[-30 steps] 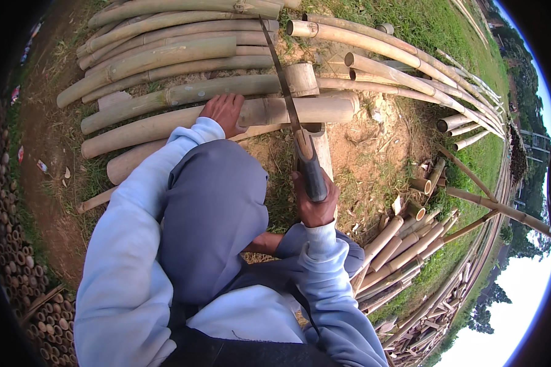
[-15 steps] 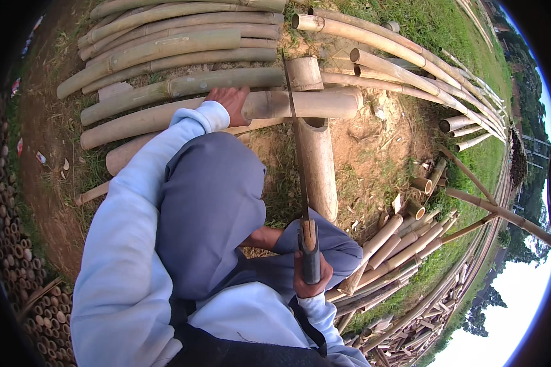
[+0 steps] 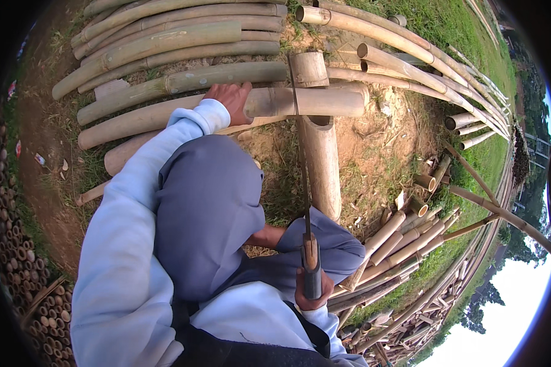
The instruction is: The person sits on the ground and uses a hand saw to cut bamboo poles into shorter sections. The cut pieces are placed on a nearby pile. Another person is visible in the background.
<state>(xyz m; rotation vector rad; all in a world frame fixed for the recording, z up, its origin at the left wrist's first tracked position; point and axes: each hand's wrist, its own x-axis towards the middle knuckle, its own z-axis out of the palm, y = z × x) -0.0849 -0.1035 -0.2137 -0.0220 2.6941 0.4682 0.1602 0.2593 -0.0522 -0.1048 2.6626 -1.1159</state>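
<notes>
My right hand (image 3: 315, 289) is closed around the dark handle of a hand saw (image 3: 304, 177). The long thin blade runs away from me and crosses a short bamboo piece (image 3: 333, 103) near its middle. My left hand (image 3: 230, 102) is wrapped over the left end of that piece and presses on it. Beneath the piece lies a thick upright-pointing bamboo log (image 3: 321, 165), its hollow near end opening under the blade. Another bamboo section (image 3: 309, 68) lies just beyond. My bent knee (image 3: 211, 177) is beside my left arm.
Long bamboo poles (image 3: 183, 79) lie in rows at the left, and more poles (image 3: 398, 43) stretch off to the far right. Cut bamboo lengths (image 3: 398, 251) are heaped at the right, near crossed bamboo poles (image 3: 502, 211). Many short bamboo ends (image 3: 43, 306) are stacked at lower left.
The saw has slid back toward me, with my right hand lower than before. My left hand stays on the bamboo piece, and the view has shifted slightly.
</notes>
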